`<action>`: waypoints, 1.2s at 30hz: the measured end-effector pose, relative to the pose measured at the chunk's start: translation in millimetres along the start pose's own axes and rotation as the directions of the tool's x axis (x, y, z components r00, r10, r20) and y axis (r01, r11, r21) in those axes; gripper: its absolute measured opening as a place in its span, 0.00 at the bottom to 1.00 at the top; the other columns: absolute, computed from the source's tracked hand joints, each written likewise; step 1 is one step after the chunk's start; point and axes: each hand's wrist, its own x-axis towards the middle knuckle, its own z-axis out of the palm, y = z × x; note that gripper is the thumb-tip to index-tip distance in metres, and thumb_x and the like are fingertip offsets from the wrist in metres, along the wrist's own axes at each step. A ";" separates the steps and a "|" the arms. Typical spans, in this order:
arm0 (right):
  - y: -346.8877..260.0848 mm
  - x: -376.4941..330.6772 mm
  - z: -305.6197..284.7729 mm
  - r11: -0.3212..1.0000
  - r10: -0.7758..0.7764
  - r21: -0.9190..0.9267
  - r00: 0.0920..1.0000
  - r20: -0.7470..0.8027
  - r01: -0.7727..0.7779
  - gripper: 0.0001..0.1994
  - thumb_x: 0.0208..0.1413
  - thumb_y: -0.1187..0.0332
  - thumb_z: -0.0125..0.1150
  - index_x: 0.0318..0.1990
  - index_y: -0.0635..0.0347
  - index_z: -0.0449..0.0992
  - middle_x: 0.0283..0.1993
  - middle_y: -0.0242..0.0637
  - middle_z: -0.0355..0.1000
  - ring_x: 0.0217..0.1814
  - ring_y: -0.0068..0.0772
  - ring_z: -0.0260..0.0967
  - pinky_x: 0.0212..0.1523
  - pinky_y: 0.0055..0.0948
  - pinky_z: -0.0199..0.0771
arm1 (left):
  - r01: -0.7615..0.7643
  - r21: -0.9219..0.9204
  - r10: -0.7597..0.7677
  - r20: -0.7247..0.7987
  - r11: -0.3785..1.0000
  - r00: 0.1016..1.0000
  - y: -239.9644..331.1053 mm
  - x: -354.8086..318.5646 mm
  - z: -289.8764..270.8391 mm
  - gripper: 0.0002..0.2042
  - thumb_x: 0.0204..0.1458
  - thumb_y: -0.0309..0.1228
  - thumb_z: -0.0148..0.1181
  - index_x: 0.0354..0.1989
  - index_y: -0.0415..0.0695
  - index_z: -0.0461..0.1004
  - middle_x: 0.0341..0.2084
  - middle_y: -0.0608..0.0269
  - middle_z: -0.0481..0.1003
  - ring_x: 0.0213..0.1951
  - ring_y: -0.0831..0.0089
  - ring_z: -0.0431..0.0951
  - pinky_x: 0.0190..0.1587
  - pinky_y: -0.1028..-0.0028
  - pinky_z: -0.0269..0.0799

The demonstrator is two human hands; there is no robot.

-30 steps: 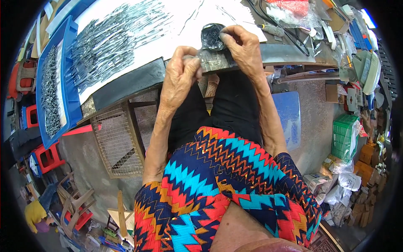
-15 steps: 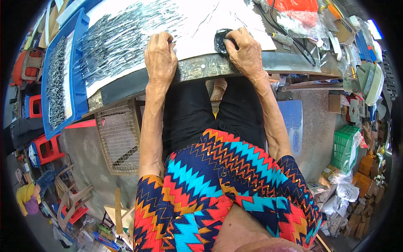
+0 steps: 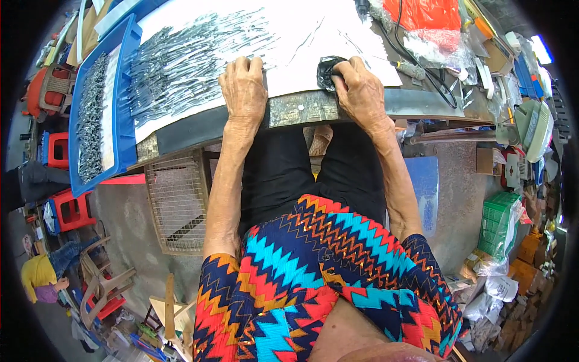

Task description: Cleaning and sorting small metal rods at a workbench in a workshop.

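Note:
My left hand (image 3: 244, 90) rests at the near edge of a white sheet (image 3: 295, 72), its fingers curled down. Whatever is under its fingertips is hidden. Many thin dark strips (image 3: 187, 60) lie spread over the sheet to the left of and beyond this hand, and a few more lie apart farther right. At the sheet's near right, my right hand (image 3: 362, 90) has its thumb and fingers closed on a crumpled black wad (image 3: 327, 73), which looks like thin plastic or cloth.
A blue tray (image 3: 125, 120) holding small dark pieces stands at the table's left end. On the right lie a black cable (image 3: 443, 90), a red plastic-wrapped bundle (image 3: 431, 24) and loose tools. The wooden table edge (image 3: 301, 108) runs before my lap. A green crate (image 3: 499, 223) stands lower right.
The whole view has shifted slightly, so the table sits lower and farther right. My left hand has edged right along the sheet; my right hand keeps its grip on the black wad.

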 end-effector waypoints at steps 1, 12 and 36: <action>0.8 0.2 0.6 1.000 0.001 -0.001 1.000 -0.004 -0.001 0.06 0.44 0.73 0.56 0.31 0.61 0.70 0.30 0.42 0.63 0.31 0.45 0.66 0.31 0.35 0.66 | -0.009 0.016 0.008 0.011 1.000 1.000 0.3 0.9 0.8 0.08 0.40 0.19 0.52 0.31 0.42 0.70 0.29 0.59 0.67 0.36 0.63 0.68 0.37 0.64 0.60; 4.2 2.1 3.5 0.993 0.027 0.119 0.998 -0.051 -0.021 0.04 0.45 0.74 0.55 0.29 0.63 0.68 0.28 0.43 0.64 0.30 0.47 0.65 0.30 0.37 0.64 | -0.023 -0.033 0.024 0.029 0.999 0.999 -9.2 25.9 6.7 0.08 0.42 0.19 0.51 0.29 0.45 0.71 0.25 0.57 0.69 0.30 0.59 0.72 0.31 0.63 0.68; 6.2 0.4 -13.9 0.353 0.295 0.890 0.937 0.187 -0.289 0.11 0.51 0.78 0.51 0.42 0.69 0.63 0.23 0.34 0.68 0.21 0.17 0.65 0.19 0.13 0.63 | -0.048 -0.108 0.077 0.276 0.993 0.958 48.5 68.7 21.6 0.11 0.38 0.20 0.56 0.33 0.35 0.68 0.28 0.44 0.71 0.33 0.53 0.74 0.33 0.62 0.71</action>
